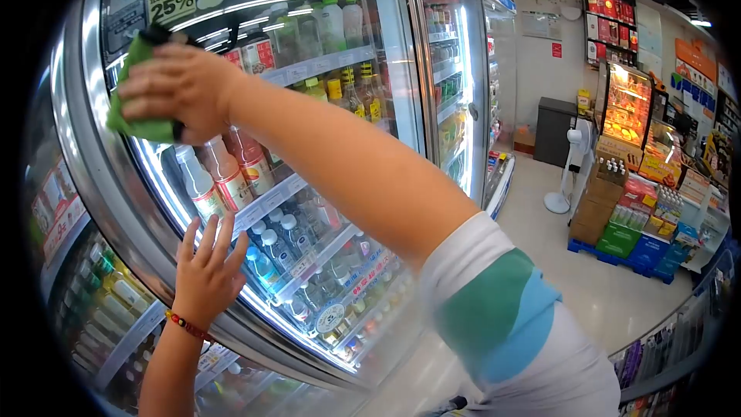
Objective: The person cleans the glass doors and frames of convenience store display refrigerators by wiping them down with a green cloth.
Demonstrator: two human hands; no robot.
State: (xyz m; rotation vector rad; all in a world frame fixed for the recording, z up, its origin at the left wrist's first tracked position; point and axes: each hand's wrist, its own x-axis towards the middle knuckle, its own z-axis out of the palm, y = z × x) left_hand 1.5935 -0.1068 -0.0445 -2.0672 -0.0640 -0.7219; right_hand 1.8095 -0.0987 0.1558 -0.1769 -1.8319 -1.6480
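My right hand (181, 89) grips a green cloth (145, 130) with a dark edge and presses it on the upper left part of a refrigerator's glass door (266, 11). The arm crosses the view from the lower right, in a white sleeve with green and blue patches. Lower down, my left hand (208, 266) has its fingers spread beside the lit left edge of the same door; a red beaded bracelet (187, 324) circles its wrist. Behind the glass, shelves hold bottles with red-and-white labels (229, 177), water bottles (278, 247) and yellow-capped bottles (363, 93).
Another drinks cooler (116, 293) stands at the left, and a second glass door (451, 69) to the right. Across the tiled floor (525, 239) are a white fan (575, 154), a lit food warmer (627, 104) and stacked boxes (621, 239). A goods rack (664, 347) fills the lower right.
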